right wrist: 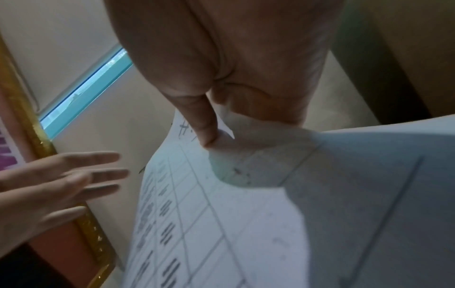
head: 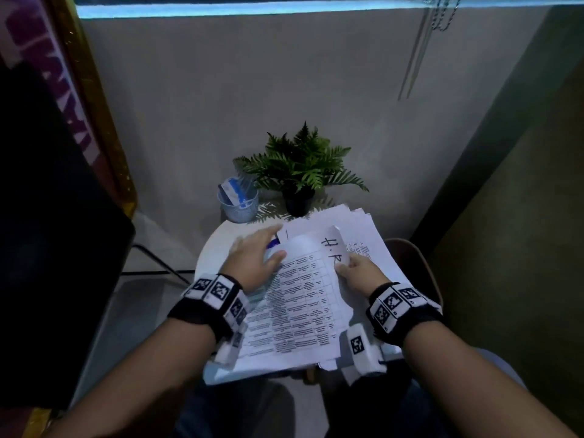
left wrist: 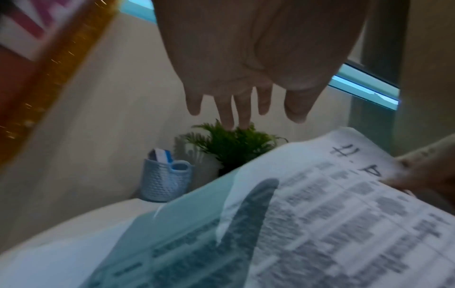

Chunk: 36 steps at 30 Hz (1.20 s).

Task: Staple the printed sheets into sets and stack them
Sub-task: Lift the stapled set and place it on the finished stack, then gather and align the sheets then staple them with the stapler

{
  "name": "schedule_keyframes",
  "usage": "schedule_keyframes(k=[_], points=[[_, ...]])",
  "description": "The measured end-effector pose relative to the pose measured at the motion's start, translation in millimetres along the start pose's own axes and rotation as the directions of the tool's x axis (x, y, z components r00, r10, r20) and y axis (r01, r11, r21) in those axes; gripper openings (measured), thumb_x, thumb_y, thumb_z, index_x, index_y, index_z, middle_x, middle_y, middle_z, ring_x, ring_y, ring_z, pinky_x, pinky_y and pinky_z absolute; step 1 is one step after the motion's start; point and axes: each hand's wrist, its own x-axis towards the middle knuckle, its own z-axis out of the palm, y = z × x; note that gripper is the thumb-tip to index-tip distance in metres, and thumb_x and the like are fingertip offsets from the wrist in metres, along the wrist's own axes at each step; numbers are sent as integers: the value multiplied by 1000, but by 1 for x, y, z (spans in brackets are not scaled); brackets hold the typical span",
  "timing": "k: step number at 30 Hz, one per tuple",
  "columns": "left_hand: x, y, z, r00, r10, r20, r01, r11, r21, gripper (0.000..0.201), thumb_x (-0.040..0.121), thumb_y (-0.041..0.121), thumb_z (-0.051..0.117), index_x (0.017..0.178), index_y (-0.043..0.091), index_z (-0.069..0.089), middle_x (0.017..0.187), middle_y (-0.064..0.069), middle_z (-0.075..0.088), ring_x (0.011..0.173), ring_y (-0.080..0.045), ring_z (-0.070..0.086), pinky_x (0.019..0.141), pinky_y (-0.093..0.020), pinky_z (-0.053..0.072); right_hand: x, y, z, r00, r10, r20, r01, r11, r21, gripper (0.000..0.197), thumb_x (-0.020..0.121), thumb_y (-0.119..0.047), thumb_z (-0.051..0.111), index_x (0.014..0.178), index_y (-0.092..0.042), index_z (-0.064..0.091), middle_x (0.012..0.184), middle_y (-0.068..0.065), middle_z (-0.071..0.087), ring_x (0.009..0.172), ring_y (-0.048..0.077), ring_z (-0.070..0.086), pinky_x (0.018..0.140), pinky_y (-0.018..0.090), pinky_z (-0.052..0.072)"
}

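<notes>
sheets being gathered into a set, low centre of the frame.

right hand point(head: 357, 273) pinches the upper right corner of the printed sheets point(head: 300, 298), thumb on top, lifting them off the paper pile point(head: 369, 229) on the round white table point(head: 208, 248); left hand point(head: 252, 260) lies flat with straight fingers at the sheets' left edge, holding nothing. this looks like squaring up a set before stapling; next move calls for a stapler, which i cannot make out here. farther up stand a blue basket point(head: 237, 202) and a potted fern point(head: 300, 165).
</notes>
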Motion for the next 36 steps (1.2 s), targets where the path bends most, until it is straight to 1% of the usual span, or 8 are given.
schedule_keyframes(k=[6, 10, 14, 18, 22, 27, 31, 36], points=[[28, 13, 29, 996, 68, -56, -67, 998, 17, 44, 93, 39, 53, 136, 32, 45, 106, 4, 55, 105, -19, 50, 104, -39, 31, 9, 3, -6, 997, -17, 76, 11, 996, 87, 15, 96, -11, 46, 96, -19, 59, 98, 3, 66, 94, 20, 61, 83, 29, 47], [34, 7, 40, 997, 31, -75, -56, 936, -347, 31, 90, 19, 62, 121, 24, 62, 84, 14, 46, 77, 4, 50, 74, -6, 35, 21, 12, -7, 993, 16, 115, -39, 979, 202, 14, 96, -9, 49, 101, -16, 58, 95, 2, 66, 92, 19, 62, 76, 21, 47], [41, 2, 50, 996, -63, -69, 27, 899, -437, 29, 90, 10, 61, 117, 17, 66, 78, 10, 50, 76, -5, 52, 74, -13, 36, 36, 20, -13, 1000, 25, 17, -28, 977, 211, 18, 94, -34, 54, 93, -18, 60, 83, -3, 62, 80, 16, 58, 70, 27, 43], [43, -4, 54, 996, -76, -40, 52, 908, -416, 28, 90, 10, 61, 117, 14, 66, 85, 0, 55, 81, -10, 55, 71, -3, 35, 55, 29, -32, 942, 124, -313, -120, 992, 32, 39, 90, -47, 52, 104, -12, 61, 108, 7, 63, 104, 27, 57, 88, 31, 41], [42, -6, 55, 996, -83, -24, 66, 908, -415, 27, 90, 11, 61, 116, 16, 67, 85, 4, 56, 83, -12, 56, 71, -4, 36, 67, 46, -27, 943, 297, -154, -333, 867, -370, 72, 70, -58, 69, 122, -12, 52, 122, 11, 55, 111, 29, 56, 93, 32, 46], [37, -3, 50, 996, -86, -30, 65, 903, -424, 27, 90, 11, 61, 115, 16, 68, 83, 7, 54, 80, -6, 54, 70, -5, 36, 72, 42, -13, 971, 202, -128, -239, 844, -480, 44, 81, -35, 65, 113, -6, 53, 115, 15, 62, 103, 30, 59, 80, 29, 43], [31, 1, 44, 995, -87, -56, 52, 890, -453, 29, 91, 9, 60, 118, 17, 66, 84, 8, 54, 79, 3, 53, 72, -3, 35, 65, 33, -16, 962, 197, -191, -253, 908, -333, 55, 85, -38, 62, 121, -1, 43, 114, 17, 58, 107, 32, 57, 80, 30, 41], [18, 12, 31, 993, -68, -92, 14, 869, -495, 26, 90, 9, 61, 114, 18, 68, 84, 8, 55, 73, 3, 53, 70, -6, 37, 56, 20, -40, 904, 225, -364, -85, 928, 362, 53, 83, -27, 63, 126, -7, 39, 110, 10, 58, 94, 26, 58, 85, 35, 49]])
